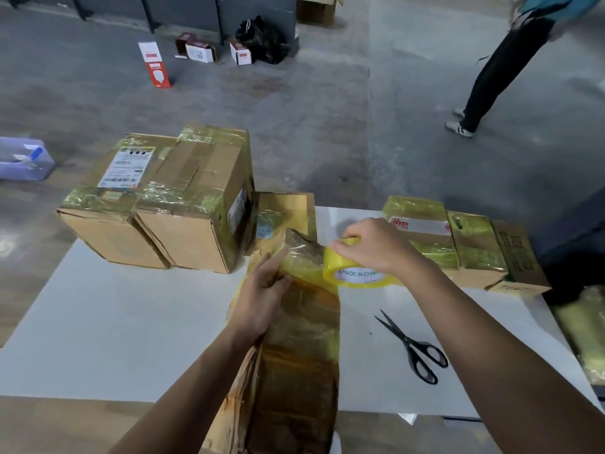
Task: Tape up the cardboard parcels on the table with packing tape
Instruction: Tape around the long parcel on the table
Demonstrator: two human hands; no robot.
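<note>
On the white table (114,322), right in front of the person, a long parcel (294,339) lies lengthways, its near end reaching past the table's front edge and its cardboard glossy with yellowish tape. The left hand (262,296) rests on its far left side, fingers bent over the edge and gripping it. The right hand (370,247) comes down from above onto a yellow tape roll (347,273), with fingers and thumb curled round the rim. The roll stands on edge, touching the parcel's right side near the far end, and shiny film lies across the cardboard next to it. Black scissors (412,348) lie on the table to the right of the parcel, apart from it, handles toward the person. Two big boxes (157,204), banded with tape, sit together at the far left corner, with a smaller parcel (284,211) just beside them. A row of taped parcels (458,244) lines the far right edge. Beyond, another person (497,70) stands on the grey floor, and small red-and-white cartons (196,50) lie near the wall.
</note>
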